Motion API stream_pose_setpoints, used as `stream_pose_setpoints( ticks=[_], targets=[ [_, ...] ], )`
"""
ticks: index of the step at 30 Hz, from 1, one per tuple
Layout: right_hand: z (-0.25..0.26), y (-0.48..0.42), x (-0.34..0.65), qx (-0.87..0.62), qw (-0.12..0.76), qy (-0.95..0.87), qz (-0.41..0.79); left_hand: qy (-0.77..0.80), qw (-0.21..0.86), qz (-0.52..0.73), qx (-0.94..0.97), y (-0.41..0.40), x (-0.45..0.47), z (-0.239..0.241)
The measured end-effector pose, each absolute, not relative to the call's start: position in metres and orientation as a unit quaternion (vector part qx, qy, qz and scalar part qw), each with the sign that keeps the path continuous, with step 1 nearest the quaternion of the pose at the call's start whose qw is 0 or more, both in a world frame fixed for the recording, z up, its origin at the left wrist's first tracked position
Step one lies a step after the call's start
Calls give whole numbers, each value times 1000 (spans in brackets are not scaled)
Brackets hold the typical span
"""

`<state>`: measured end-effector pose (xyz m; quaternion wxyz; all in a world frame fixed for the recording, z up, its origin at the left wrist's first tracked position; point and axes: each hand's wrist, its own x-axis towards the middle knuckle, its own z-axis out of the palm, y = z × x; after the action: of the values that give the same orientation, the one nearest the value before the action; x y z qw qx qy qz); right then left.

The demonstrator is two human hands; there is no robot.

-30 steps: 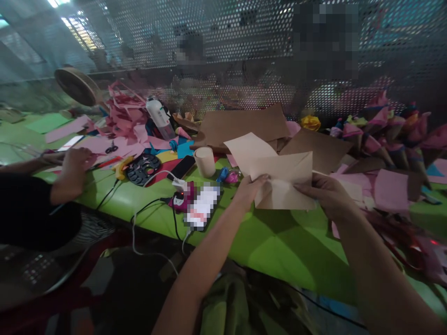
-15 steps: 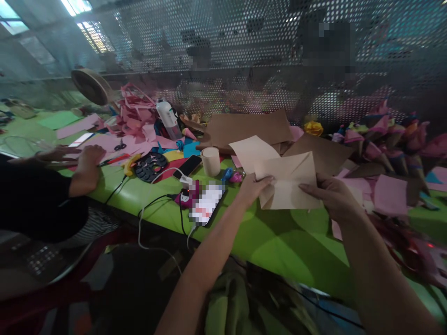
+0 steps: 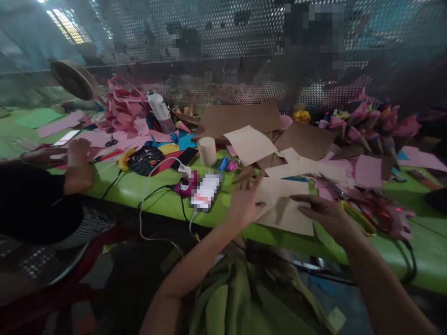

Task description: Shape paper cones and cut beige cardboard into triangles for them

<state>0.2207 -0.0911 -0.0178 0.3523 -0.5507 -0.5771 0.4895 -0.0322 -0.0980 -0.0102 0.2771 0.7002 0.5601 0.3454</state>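
Observation:
A beige folded sheet of paper (image 3: pixel 286 207) lies on the green table (image 3: pixel 157 200) near its front edge. My left hand (image 3: pixel 244 202) rests at the sheet's left edge with its fingers spread and lifted, slightly blurred. My right hand (image 3: pixel 323 214) lies over the sheet's right edge, fingers stretched out flat and thumb apart. Neither hand grips the paper. More beige sheets (image 3: pixel 249 144) and brown sheets (image 3: pixel 240 118) lie just beyond it.
A phone (image 3: pixel 206 195) on a cable, a pink glue gun (image 3: pixel 185 185) and a small cup (image 3: pixel 207 151) sit left of my hands. Scissors (image 3: pixel 349 204) and paper cones (image 3: pixel 366 130) are at the right. A co-worker's hand (image 3: pixel 77 156) works at the far left. A perforated screen (image 3: pixel 226 46) backs the table.
The beige sheet, held up in both hands before, now lies flat on the table. Both hands have let go and opened their fingers. The view has tilted down slightly.

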Motion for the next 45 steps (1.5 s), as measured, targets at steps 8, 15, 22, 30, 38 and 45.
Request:
stream_pose_setpoints(
  ticks=[8, 15, 22, 30, 38, 45],
  targets=[
    [-38, -118, 242, -530, 276, -762, 250, 364, 219, 84, 901, -141, -52, -20],
    [-43, -155, 258, -379, 152, -904, 124, 367, 169, 30, 914, -154, -57, -16],
    [-47, -159, 257, -412, 203, -873, 164, 389, 216, 98, 890, -158, -59, -14],
    [-23, -143, 233, -519, 294, -773, 214, 546, 240, 231, 769, -150, -39, -15],
    [-21, -124, 211, -625, 262, -718, 158, 668, 175, 200, 695, -140, -21, -17],
    [-35, -119, 205, -623, 229, -744, 76, 676, 182, 192, 688, -138, -17, -13]
  ],
)
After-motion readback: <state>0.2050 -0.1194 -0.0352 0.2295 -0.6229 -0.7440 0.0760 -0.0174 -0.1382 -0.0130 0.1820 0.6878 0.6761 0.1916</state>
